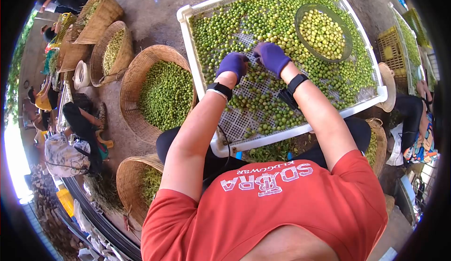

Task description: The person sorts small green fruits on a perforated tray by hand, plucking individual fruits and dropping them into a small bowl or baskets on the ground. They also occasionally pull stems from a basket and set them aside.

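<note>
1. Red short-sleeved T-shirt (300,218), white printed lettering (268,182) across chest.
2. Purple close-fitting gloves (230,65) on left hand (234,67) and right hand (272,58).
3. Left wrist: black strap (220,88), thin white band (216,93).
4. Right wrist: second black strap (297,82), black boxy module (288,99).
5. Black legwear (169,143).

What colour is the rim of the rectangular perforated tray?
White rim, clearest in the head view.

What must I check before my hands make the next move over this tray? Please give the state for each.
1. Left hand and right hand gloved: ok, both in purple.
2. Both hands over the tray: ok.
3. Mesh bowl inside the tray's rim: ok.
4. Any green fruits held: cannot tell, the backs of the hands hide the grip.
5. Black cord away from the tray's edge: not ok, it crosses it.
</note>
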Tool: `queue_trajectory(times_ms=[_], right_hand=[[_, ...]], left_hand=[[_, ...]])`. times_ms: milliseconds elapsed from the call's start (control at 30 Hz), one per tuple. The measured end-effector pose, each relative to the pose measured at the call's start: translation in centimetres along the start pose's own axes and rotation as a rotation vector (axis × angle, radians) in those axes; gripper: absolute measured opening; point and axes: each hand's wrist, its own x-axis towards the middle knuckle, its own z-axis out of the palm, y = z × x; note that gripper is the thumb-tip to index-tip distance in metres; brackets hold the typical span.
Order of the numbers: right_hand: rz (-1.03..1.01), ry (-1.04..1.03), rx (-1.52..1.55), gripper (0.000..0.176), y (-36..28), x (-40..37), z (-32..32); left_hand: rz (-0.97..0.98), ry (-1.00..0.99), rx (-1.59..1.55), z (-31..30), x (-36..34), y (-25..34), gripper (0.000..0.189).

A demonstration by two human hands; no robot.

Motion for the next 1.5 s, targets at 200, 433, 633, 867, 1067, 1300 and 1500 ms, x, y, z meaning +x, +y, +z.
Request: queue_trajectory(times_ms=[200,433,633,867,1067,1300,1500], right_hand=[[-0.052,0.059,0.098,0.013,0.9,-0.6,-1.0],[-0.045,-0.162,-0.047,0.017,-0.7,-2.3,-1.1],[0.107,-0.124,0.053,0.026,-1.2,-2.8,-1.7],[0.103,-0.132,0.006,0.026,-0.9,-2.8,-1.6],[0.148,-0.173,-0.078,0.016,-1.2,-3.6,-1.7],[0.199,-0.079,0.109,0.010,-0.9,-7.2,-2.7],[0.350,0.191,0.226,0.018,2.1,-5.3,-5.8]], left_hand=[[0.074,-0.047,0.242,1.2,0.8,-0.1,0.017],[0.026,-0.159,0.279,0.9,1.8,0.0,0.024],[0.195,-0.067,-0.907,2.2,1.7,-5.5,0.007],[-0.186,0.026,-0.487,0.3,-0.3,0.7,0.030],[0.031,-0.192,0.239,2.3,1.3,3.9,0.022],[0.034,-0.269,0.204,2.2,1.2,4.2,0.022],[-0.078,-0.086,-1.026,2.9,3.1,0.8,0.015]])
